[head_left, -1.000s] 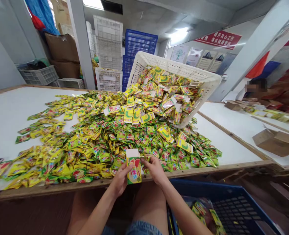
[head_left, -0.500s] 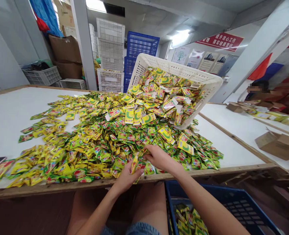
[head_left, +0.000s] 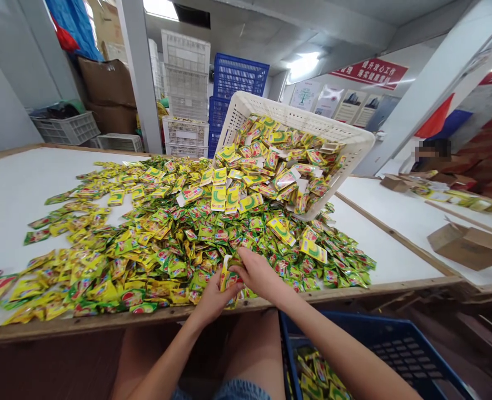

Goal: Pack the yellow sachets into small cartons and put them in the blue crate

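Observation:
My left hand is closed around a small yellow cardboard box, holding it upright with its pale end flap up. At the top of that box, my right hand is pinched on a small green-and-yellow sachet, mostly covered by the fingers. Both hands are close together above the table's front edge. Around and behind them spreads a large heap of shiny sachets. A tilted white plastic basket rests on the heap, with many yellow cardboard boxes spilling from its mouth.
Below the table on the right stands a blue crate with yellow packets inside. A wooden rim edges the white table. Crates are stacked behind. An open brown carton lies on the right-hand table, and a person sits farther back.
My right hand has moved left and in toward the box, bringing the sachet to its open end. My left hand has turned the box slightly more upright. The view has shifted slightly.

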Tool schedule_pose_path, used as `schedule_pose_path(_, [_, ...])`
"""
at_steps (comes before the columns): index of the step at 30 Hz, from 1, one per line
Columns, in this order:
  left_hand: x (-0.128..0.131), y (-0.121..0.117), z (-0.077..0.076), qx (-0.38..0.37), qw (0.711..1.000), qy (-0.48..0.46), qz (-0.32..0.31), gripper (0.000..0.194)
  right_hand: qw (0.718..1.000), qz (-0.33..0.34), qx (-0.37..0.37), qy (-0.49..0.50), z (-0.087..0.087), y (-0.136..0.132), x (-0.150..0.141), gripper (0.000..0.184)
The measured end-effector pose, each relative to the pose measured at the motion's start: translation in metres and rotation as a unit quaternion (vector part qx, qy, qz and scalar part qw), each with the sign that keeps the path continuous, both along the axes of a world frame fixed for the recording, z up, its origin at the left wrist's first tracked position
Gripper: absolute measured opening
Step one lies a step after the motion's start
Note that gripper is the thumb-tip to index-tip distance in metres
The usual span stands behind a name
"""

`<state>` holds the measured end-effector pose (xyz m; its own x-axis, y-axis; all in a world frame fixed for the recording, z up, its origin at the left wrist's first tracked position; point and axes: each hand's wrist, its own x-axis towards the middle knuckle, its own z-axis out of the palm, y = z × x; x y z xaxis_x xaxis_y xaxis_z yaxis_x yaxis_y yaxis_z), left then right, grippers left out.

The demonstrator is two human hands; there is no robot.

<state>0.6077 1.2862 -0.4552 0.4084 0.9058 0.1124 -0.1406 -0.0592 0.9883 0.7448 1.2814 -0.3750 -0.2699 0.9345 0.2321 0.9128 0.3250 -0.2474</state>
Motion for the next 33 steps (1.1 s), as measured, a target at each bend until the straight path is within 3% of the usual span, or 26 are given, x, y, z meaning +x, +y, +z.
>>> schedule_pose_path(6, [0.004,0.005,-0.010,-0.014,0.999,-0.033,-0.038,0.049,0.998,0.046,0.032,0.014,-0.002,-0.011,0.004,0.022])
schedule_pose_path(11, [0.014,0.014,-0.024,0.044,0.998,-0.042,-0.028,0.038,0.998,0.051,-0.002,0.022,-0.011,-0.013,0.000,0.024])
schedule_pose_path(15, [0.011,0.020,-0.027,0.038,0.998,-0.044,0.011,0.039,0.984,0.016,0.000,0.178,-0.034,-0.015,0.000,0.013])
schedule_pose_path(18, [0.007,0.017,-0.029,-0.010,0.997,-0.070,0.029,0.045,0.941,-0.023,0.007,0.337,-0.057,-0.020,0.001,0.022])
schedule_pose_path(21, [0.005,0.008,-0.032,-0.021,0.993,-0.109,0.049,0.047,0.921,-0.041,0.012,0.388,-0.074,-0.024,0.001,0.017])
schedule_pose_path(28, [-0.004,0.009,-0.025,0.066,0.996,-0.022,0.065,0.015,0.931,0.004,0.028,0.365,-0.066,-0.020,-0.001,0.020])
schedule_pose_path(31, [-0.007,0.016,-0.018,0.068,0.994,-0.058,0.060,0.013,0.915,-0.017,0.041,0.401,-0.069,-0.017,-0.002,0.016])
schedule_pose_path(33, [-0.007,0.018,-0.014,0.058,0.992,-0.094,0.056,0.024,0.905,-0.032,0.042,0.423,-0.072,-0.017,-0.003,0.022])
